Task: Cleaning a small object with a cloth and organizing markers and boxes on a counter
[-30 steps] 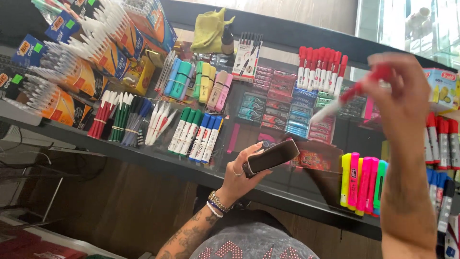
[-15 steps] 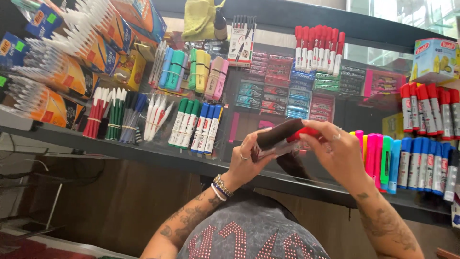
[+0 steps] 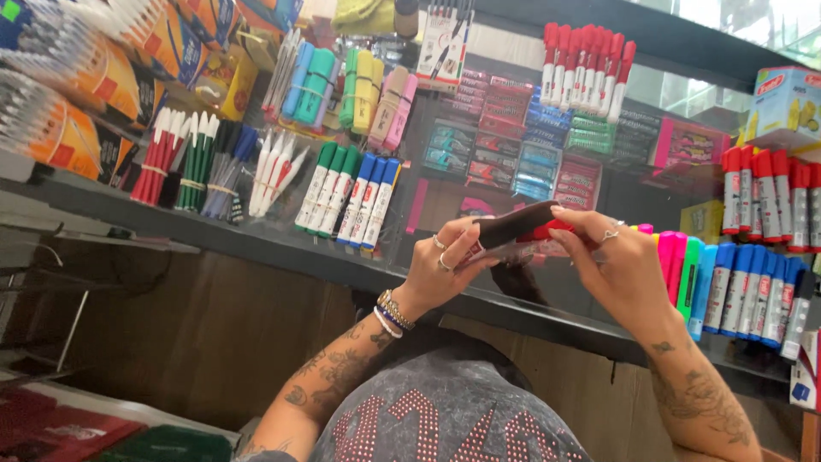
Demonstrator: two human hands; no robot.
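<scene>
1. Red-capped marker (image 3: 547, 233) sits between both hands at chest height, in front of the black counter shelf (image 3: 256, 248); it lies roughly level, its pale barrel running leftward from the cap.
2. Left hand (image 3: 445, 269), ringed and with bead bracelets at the wrist, is curled shut around a dark flat phone (image 3: 513, 224) and also touches the marker's barrel end; the phone lies just above the marker.
3. Right hand (image 3: 616, 265) pinches the red cap end, fingers pressed together over it.
4. As I judge it, the step in hand is working the cap against the barrel. Whether it is going on or coming off I cannot tell. The next move calls for a steady hold on the barrel while the phone stays gripped.
5. Just beside the right hand stand pink and green highlighters (image 3: 680, 269), then blue markers (image 3: 753, 287).
6. Behind, on the display, are upright red markers (image 3: 586, 64), green and blue markers (image 3: 351, 197), and stacked small boxes (image 3: 539, 162).
</scene>
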